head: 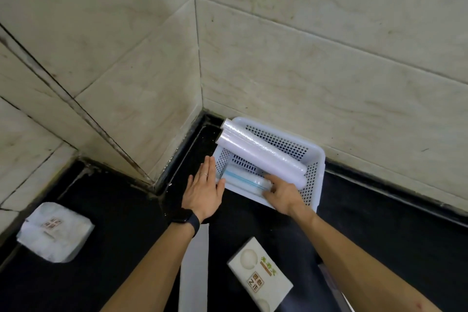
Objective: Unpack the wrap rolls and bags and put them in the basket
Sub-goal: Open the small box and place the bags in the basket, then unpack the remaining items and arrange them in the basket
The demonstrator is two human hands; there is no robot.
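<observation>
— Where do we find the bag roll (243, 180)?

— We see it lying low inside the white perforated basket (319, 157), along the near wall, a blue stripe running down its length.

— And our hands?

— Our right hand (283, 195) reaches over the near rim, and its fingers curl round the right end of the bag roll. Our left hand (202, 190) lies flat with its fingers straight and together against the outside of the basket's left wall, holding nothing. Its thumb sits just by the roll's left end; we cannot tell whether it touches.

— What else is in the basket?

— Two wrap rolls (263, 157) lie side by side, slanted across it. Their far ends stick out over the back left rim and their near ends sit down by the right wall.

— And around it?

— The basket stands on the black table (121, 210), pushed into the corner of the tiled wall (304, 58). Our left wrist wears a black band (186, 220). Nearer us lie a long white strip (193, 268) and a white printed packet (260, 278). A crumpled white packet (54, 232) lies well apart to the left.
</observation>
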